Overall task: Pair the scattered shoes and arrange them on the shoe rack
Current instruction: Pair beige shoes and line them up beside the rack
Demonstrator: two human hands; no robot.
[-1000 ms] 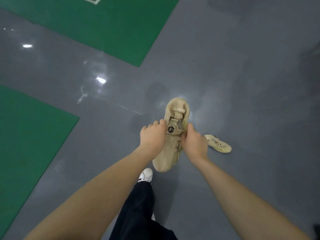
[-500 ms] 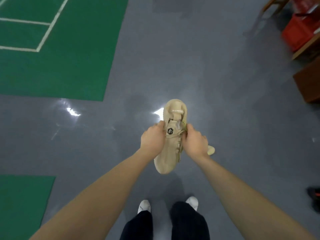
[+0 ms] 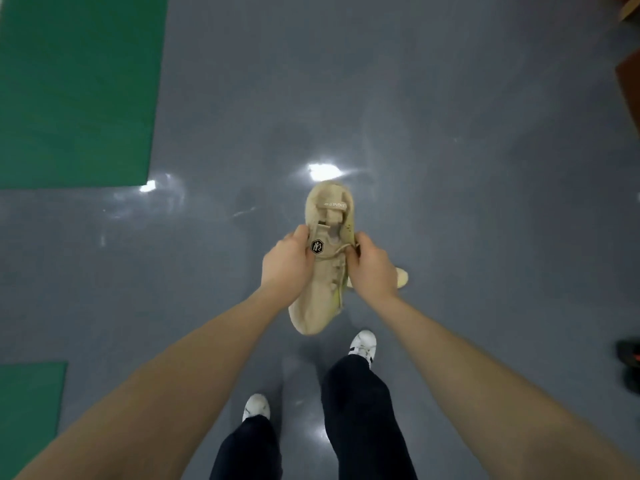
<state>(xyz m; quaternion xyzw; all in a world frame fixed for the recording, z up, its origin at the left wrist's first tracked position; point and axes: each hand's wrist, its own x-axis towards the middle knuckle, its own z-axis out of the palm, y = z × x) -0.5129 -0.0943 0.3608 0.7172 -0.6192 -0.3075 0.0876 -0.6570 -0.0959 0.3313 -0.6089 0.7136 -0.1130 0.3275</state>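
Holding the beige sneaker (image 3: 323, 271) up in front of the body, above the grey floor (image 3: 450, 168), the left hand (image 3: 285, 261) grips one side of the collar and the right hand (image 3: 372, 268) pinches the other side near the lace, so both hands are clenched on the shoe. It looks light and soft; the knit upper probably gives under the fingers, so the collar rim and heel seem the firmest places to take it. Its likely mate (image 3: 401, 277) peeks out behind the right hand; whether it lies on the floor cannot be told. No rack shows.
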